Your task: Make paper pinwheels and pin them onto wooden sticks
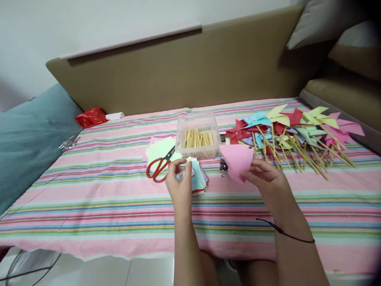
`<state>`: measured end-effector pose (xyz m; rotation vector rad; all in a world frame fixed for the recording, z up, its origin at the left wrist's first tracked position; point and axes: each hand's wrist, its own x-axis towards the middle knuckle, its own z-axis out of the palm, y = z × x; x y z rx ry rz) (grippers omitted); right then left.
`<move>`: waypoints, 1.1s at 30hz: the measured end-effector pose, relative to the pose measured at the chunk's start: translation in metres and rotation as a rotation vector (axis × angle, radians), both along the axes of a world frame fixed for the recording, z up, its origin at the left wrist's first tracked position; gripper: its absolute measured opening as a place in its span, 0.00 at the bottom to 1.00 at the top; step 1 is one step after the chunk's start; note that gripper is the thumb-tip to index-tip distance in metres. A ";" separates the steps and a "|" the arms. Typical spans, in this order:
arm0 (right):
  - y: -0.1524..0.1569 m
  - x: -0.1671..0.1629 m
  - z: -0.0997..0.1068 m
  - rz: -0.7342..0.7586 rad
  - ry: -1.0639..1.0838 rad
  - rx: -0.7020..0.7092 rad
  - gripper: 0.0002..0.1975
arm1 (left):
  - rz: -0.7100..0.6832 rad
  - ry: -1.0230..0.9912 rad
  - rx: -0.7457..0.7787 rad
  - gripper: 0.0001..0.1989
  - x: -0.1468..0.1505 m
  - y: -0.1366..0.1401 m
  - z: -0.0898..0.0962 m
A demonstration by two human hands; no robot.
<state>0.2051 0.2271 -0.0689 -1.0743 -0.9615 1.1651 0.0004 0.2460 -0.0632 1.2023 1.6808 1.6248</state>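
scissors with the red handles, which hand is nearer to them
Left. The left hand is just to the right of the scissors, by the small paper stack; the right hand is farther right, holding the pink paper.

Covered, Cropped and Blurred

Part of the paper stack (199,180) is covered by the left hand (181,190), and whether anything is pinched there cannot be told. The right hand (269,180) is partly hidden by the pink paper (236,159), as is a dark thing (223,165) to its left, too blurred to be identified. The teal armrest (35,135) is cropped at left, both forearms (185,242) at the near edge.
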 end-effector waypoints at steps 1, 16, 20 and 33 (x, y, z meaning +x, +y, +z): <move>0.001 -0.002 0.000 -0.054 -0.034 0.049 0.10 | -0.095 -0.173 -0.006 0.12 0.010 0.000 0.004; 0.003 -0.001 0.007 -0.300 -0.679 0.406 0.10 | -0.615 -0.722 -0.353 0.26 0.043 0.000 0.012; 0.003 -0.001 0.009 -0.301 -0.654 0.392 0.10 | -0.637 -0.622 -0.408 0.27 0.044 0.000 0.007; 0.007 -0.003 0.002 -0.053 -0.067 -0.256 0.15 | -0.483 -0.473 -0.315 0.22 0.051 0.003 -0.001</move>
